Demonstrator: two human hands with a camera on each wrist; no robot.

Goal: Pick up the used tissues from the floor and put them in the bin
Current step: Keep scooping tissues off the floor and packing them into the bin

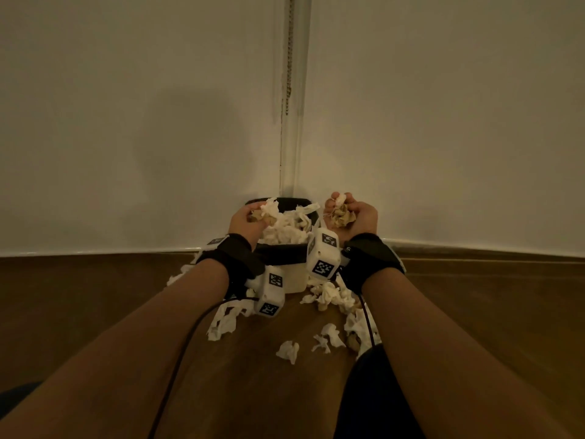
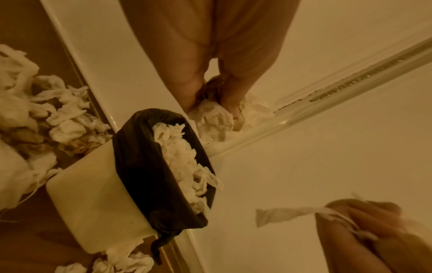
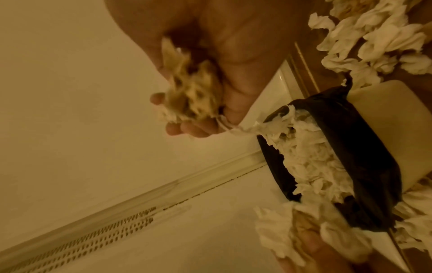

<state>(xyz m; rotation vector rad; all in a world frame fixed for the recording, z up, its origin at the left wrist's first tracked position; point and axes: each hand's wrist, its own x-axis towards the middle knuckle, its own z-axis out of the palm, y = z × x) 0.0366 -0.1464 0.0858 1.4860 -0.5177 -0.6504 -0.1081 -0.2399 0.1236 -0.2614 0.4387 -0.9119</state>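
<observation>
A small cream bin (image 1: 296, 282) with a black liner (image 2: 140, 166) stands in the room corner, heaped with white tissues (image 1: 285, 231). My left hand (image 1: 245, 220) grips a wad of tissues (image 1: 269, 209) over the bin's left rim. Just right of the bin, my right hand (image 1: 353, 217) is raised and clutches a stained, crumpled wad (image 1: 340, 215); a twisted strip trails from it toward the bin (image 3: 236, 129). More crumpled tissues (image 1: 327, 296) lie scattered on the wooden floor around the bin's base.
White walls meet in a corner behind the bin, with a vertical clear strip and bead chain (image 1: 289, 90). A white skirting board (image 1: 95, 250) runs along the floor. Loose tissues (image 1: 288, 351) lie in front, cables hang from my wrists, and my dark-clothed knee (image 1: 373, 391) sits lower right.
</observation>
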